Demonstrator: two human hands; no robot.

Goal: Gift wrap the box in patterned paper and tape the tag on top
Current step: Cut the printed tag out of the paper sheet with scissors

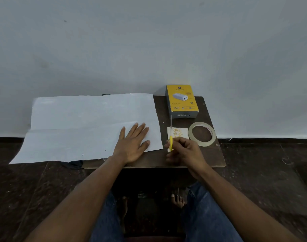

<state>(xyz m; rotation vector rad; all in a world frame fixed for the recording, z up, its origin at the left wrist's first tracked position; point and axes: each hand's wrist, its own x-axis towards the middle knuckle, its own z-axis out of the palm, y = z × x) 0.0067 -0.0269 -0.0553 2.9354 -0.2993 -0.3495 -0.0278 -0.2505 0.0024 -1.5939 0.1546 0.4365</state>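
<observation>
The left hand (132,143) presses flat to steady the white paper sheet (90,126), the right hand (183,150) grips yellow-handled scissors (171,137) for cutting, and the yellow cardboard box (182,101) waits at the tabletop's (213,154) far right corner.

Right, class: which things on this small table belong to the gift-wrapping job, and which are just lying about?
Belong to the job:
paper sheet, under the flat left hand
yellow box
tag
tape roll
scissors, gripped by the right hand

Just lying about:
dark cloth under the paper's near edge
</observation>
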